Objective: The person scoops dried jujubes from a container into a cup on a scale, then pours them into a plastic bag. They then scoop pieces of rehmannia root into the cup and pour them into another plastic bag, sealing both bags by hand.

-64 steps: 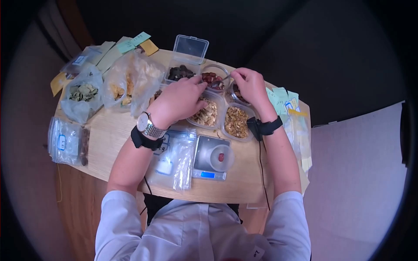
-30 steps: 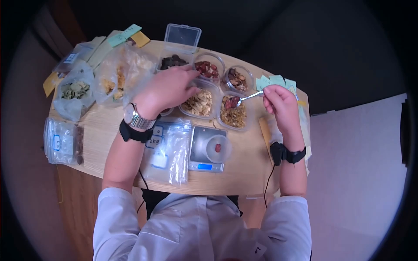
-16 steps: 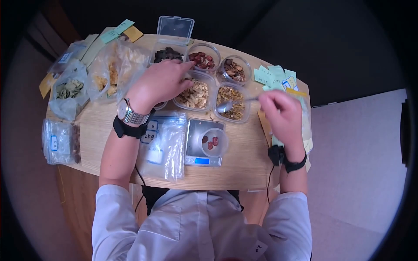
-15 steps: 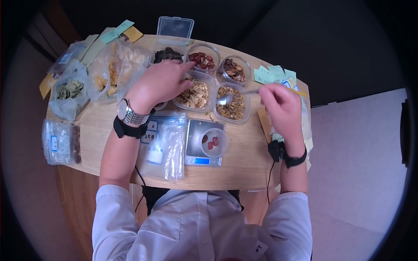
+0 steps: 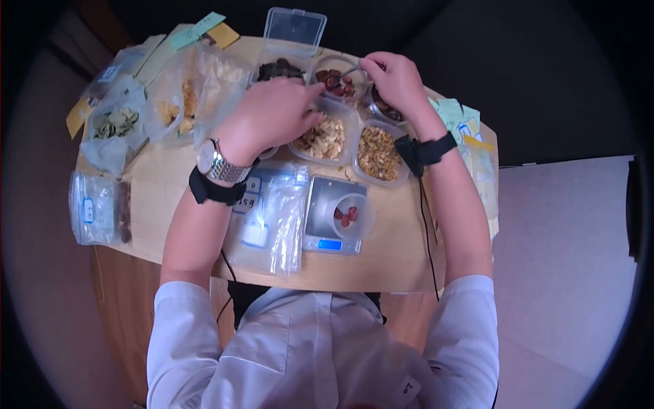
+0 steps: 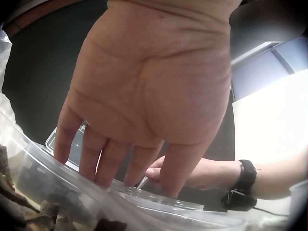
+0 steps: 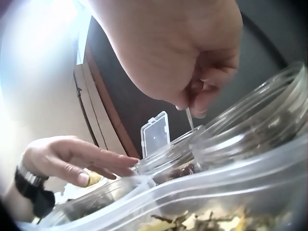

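My right hand point(image 5: 395, 78) pinches a spoon point(image 5: 346, 72) by its handle, its bowl down among the red dates point(image 5: 348, 89) in a round clear tub point(image 5: 338, 58). In the right wrist view the thin spoon handle point(image 7: 190, 119) slants down from the fingertips. My left hand point(image 5: 283, 114) reaches over the tub of pale sliced pieces point(image 5: 327, 140) with straight fingers, index fingertip right at the date tub's rim. The left wrist view shows its palm and extended fingers. A digital scale point(image 5: 321, 198) bears a clear cup point(image 5: 366, 218) with several red dates inside.
A lidded tub of dark pieces point(image 5: 281, 68), a round tub of brown pieces point(image 5: 385, 109) and a tub of yellowish bits point(image 5: 379, 153) surround the dates. Zip bags point(image 5: 272, 232) lie left of the scale. Plastic bags of dried leaves point(image 5: 116, 123) and yellow pieces point(image 5: 187, 109) stand left.
The spoon carried dates from the tub toward me, and the cup went from one date to several. My right hand then returned to the date tub. The left hand stayed near its rim.
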The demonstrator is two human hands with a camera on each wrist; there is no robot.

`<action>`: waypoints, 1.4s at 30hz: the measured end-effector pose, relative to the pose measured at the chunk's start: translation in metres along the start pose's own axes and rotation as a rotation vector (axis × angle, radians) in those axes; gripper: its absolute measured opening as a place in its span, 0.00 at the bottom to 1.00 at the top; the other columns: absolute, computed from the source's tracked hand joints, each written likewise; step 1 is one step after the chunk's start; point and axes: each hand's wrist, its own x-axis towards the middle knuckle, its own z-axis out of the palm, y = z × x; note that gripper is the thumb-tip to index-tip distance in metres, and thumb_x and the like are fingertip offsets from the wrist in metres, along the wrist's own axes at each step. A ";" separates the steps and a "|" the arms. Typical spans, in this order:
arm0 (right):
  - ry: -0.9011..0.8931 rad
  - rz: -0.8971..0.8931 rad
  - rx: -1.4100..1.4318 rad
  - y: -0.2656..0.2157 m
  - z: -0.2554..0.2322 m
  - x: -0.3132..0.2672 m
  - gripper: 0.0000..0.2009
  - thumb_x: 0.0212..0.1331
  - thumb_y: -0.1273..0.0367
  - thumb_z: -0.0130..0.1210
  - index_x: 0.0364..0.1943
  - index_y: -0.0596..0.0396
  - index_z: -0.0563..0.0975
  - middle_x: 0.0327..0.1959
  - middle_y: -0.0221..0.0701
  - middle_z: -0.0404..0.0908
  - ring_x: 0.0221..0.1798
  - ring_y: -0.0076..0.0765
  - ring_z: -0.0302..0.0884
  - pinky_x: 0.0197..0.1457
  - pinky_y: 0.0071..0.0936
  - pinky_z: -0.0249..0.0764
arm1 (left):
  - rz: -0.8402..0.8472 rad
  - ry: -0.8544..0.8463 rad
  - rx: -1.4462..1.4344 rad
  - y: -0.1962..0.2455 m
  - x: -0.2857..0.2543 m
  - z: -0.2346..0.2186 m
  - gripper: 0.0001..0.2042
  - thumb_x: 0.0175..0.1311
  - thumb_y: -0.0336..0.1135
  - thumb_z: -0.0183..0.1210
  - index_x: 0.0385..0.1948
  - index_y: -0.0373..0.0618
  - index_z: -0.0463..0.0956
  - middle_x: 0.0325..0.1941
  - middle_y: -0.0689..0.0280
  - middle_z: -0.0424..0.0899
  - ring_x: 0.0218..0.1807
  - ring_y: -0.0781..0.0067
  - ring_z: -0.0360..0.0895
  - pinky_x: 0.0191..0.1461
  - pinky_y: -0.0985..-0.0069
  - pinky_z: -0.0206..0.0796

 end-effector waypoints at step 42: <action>-0.192 0.431 0.457 -0.082 -0.120 -0.156 0.07 0.72 0.69 0.63 0.40 0.59 0.86 0.27 0.21 0.82 0.27 0.13 0.73 0.30 0.16 0.66 | 0.007 0.004 0.019 -0.003 0.002 0.005 0.26 0.72 0.46 0.63 0.69 0.46 0.77 0.55 0.50 0.87 0.59 0.48 0.83 0.63 0.57 0.75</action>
